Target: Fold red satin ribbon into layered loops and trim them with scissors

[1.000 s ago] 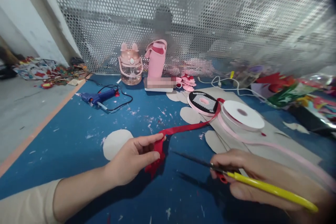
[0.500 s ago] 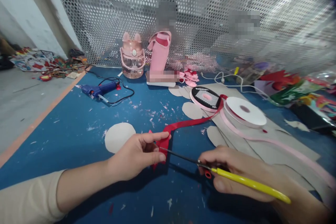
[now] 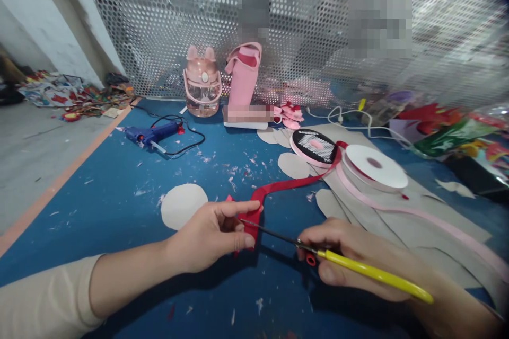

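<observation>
My left hand (image 3: 214,235) pinches a strip of red ribbon (image 3: 254,222) between thumb and fingers, above the blue table. From there the ribbon runs back and right to the spools. In my right hand (image 3: 350,254) is a pair of scissors (image 3: 369,270) with a long yellow handle and some red near the fingers. Their thin dark blades point left and lie across the ribbon, right by my left fingertips. Part of the ribbon's folded end is hidden behind my left hand. A round piece of pale card (image 3: 183,205) lies just beyond my left wrist.
A black-faced spool (image 3: 316,145) and a white spool (image 3: 376,167) rest on grey card sheets (image 3: 397,222) at right. Behind stand a pink bottle (image 3: 202,85) and a pink pouch (image 3: 243,77). A blue glue gun (image 3: 153,135) with its cord lies at back left.
The scissors and my right hand have shifted very slightly left. My left hand keeps its grip on the ribbon, and the whole view has moved a little.
</observation>
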A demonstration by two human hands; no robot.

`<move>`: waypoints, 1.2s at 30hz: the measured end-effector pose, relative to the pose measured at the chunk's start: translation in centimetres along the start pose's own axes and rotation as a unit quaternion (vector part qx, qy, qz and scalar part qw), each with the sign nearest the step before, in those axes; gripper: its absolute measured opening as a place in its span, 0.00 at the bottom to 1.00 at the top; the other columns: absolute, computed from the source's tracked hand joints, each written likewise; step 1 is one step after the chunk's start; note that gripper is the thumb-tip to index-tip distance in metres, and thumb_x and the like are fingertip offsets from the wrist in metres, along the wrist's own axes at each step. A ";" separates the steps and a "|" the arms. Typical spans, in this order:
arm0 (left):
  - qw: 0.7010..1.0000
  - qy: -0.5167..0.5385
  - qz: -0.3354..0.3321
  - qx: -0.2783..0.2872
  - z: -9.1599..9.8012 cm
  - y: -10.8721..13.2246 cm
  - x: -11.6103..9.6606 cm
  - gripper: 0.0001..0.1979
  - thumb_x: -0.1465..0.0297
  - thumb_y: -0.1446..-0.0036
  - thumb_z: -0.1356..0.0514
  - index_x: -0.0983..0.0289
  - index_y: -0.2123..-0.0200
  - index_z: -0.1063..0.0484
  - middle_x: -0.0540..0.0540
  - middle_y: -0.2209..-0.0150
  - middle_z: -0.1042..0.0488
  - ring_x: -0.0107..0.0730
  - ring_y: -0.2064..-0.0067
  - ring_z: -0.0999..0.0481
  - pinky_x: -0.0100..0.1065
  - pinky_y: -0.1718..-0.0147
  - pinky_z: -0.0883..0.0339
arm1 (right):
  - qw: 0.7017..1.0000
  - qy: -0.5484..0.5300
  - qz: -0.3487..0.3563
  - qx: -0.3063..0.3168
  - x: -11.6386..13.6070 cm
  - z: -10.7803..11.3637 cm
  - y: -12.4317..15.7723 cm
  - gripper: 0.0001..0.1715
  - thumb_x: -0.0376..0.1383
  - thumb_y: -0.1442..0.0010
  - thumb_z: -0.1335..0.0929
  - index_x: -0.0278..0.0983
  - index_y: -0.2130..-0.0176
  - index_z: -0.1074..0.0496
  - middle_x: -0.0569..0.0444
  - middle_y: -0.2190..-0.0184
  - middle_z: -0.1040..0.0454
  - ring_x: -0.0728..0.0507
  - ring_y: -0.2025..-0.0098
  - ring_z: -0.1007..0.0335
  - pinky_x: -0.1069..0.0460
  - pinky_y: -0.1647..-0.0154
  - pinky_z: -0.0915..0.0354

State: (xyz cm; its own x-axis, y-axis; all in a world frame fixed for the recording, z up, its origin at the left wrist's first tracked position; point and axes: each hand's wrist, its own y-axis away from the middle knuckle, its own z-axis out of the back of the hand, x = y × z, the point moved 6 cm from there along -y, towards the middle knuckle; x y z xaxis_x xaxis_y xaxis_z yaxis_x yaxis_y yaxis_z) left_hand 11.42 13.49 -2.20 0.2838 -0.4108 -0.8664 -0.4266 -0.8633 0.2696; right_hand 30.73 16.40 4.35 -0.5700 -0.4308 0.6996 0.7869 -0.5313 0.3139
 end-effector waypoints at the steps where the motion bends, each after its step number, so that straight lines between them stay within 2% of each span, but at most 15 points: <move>1: 1.000 0.004 -0.001 0.000 0.0 0.0 0.0 0.29 0.69 0.55 0.28 0.58 0.47 0.26 0.48 0.71 0.26 0.24 0.70 0.32 0.30 0.64 0.37 | 1.000 0.002 -0.001 0.002 0.0 0.0 0.0 0.31 0.59 0.41 0.37 0.35 0.63 0.24 0.52 0.74 0.30 0.46 0.73 0.37 0.55 0.75 0.40; 6: 1.000 0.008 0.001 -0.002 0.0 -0.1 -0.1 0.29 0.70 0.55 0.28 0.58 0.47 0.25 0.49 0.70 0.24 0.24 0.68 0.30 0.30 0.62 0.35 | 1.000 0.004 -0.005 0.006 -0.1 -0.1 -0.1 0.31 0.59 0.41 0.37 0.35 0.64 0.24 0.53 0.75 0.32 0.47 0.73 0.39 0.56 0.76 0.42; 10: 1.000 0.002 0.003 0.001 0.0 0.0 0.0 0.29 0.71 0.54 0.29 0.58 0.47 0.26 0.49 0.70 0.23 0.25 0.68 0.29 0.29 0.63 0.34 | 1.000 -0.011 -0.006 0.008 0.2 -0.1 -0.2 0.30 0.58 0.41 0.36 0.35 0.67 0.26 0.55 0.77 0.37 0.48 0.74 0.44 0.56 0.78 0.47; 15: 1.000 -0.002 0.008 -0.003 -0.1 0.1 -0.1 0.29 0.72 0.55 0.29 0.59 0.46 0.26 0.49 0.70 0.22 0.25 0.69 0.27 0.29 0.65 0.33 | 0.996 -0.055 -0.024 0.068 0.1 -0.8 -0.6 0.29 0.58 0.41 0.36 0.35 0.73 0.37 0.60 0.78 0.48 0.51 0.75 0.56 0.55 0.77 0.56; 18: 1.000 -0.003 0.010 -0.004 -0.1 0.1 -0.2 0.29 0.73 0.55 0.29 0.60 0.47 0.26 0.49 0.71 0.22 0.24 0.69 0.27 0.28 0.65 0.33 | 0.995 -0.055 -0.027 0.077 -0.2 -1.0 -0.5 0.28 0.56 0.41 0.35 0.36 0.74 0.41 0.62 0.78 0.52 0.51 0.75 0.59 0.54 0.76 0.59; 24: 1.000 -0.011 0.014 -0.005 -0.1 0.1 -0.4 0.30 0.74 0.55 0.29 0.61 0.46 0.27 0.48 0.74 0.22 0.24 0.71 0.27 0.29 0.66 0.33 | 0.996 -0.044 -0.027 0.077 -0.1 -1.1 -0.2 0.28 0.56 0.40 0.35 0.36 0.75 0.42 0.62 0.79 0.52 0.52 0.76 0.59 0.54 0.77 0.58; 28: 1.000 -0.007 0.015 -0.002 -0.1 0.1 -0.2 0.31 0.74 0.55 0.29 0.62 0.45 0.28 0.48 0.73 0.22 0.25 0.71 0.26 0.30 0.65 0.33 | 0.997 -0.036 -0.022 0.057 0.0 -0.9 -0.4 0.32 0.61 0.42 0.37 0.35 0.72 0.35 0.60 0.78 0.45 0.51 0.75 0.54 0.55 0.77 0.56; 31: 1.000 -0.003 0.012 0.000 -0.1 0.0 -0.2 0.32 0.73 0.56 0.28 0.62 0.44 0.29 0.50 0.71 0.21 0.27 0.69 0.25 0.30 0.66 0.33 | 0.999 -0.038 -0.015 0.022 -0.5 -0.7 -0.4 0.38 0.66 0.47 0.37 0.34 0.68 0.29 0.56 0.76 0.39 0.49 0.73 0.48 0.56 0.77 0.51; 36: 1.000 0.006 0.027 0.001 -0.3 0.0 -0.3 0.34 0.74 0.57 0.28 0.62 0.44 0.29 0.49 0.73 0.21 0.27 0.71 0.25 0.30 0.67 0.33 | 0.996 -0.070 -0.033 0.039 -1.4 -1.1 -0.3 0.47 0.73 0.61 0.36 0.34 0.66 0.27 0.56 0.75 0.36 0.48 0.74 0.45 0.56 0.77 0.48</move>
State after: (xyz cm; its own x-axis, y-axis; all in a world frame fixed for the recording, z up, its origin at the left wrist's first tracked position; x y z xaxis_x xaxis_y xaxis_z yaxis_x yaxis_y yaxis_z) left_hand 11.53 13.53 -1.77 0.2710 -0.4610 -0.8450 -0.4441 -0.8387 0.3152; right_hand 31.03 16.43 2.56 -0.5858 -0.2878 0.7576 0.7683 -0.4948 0.4060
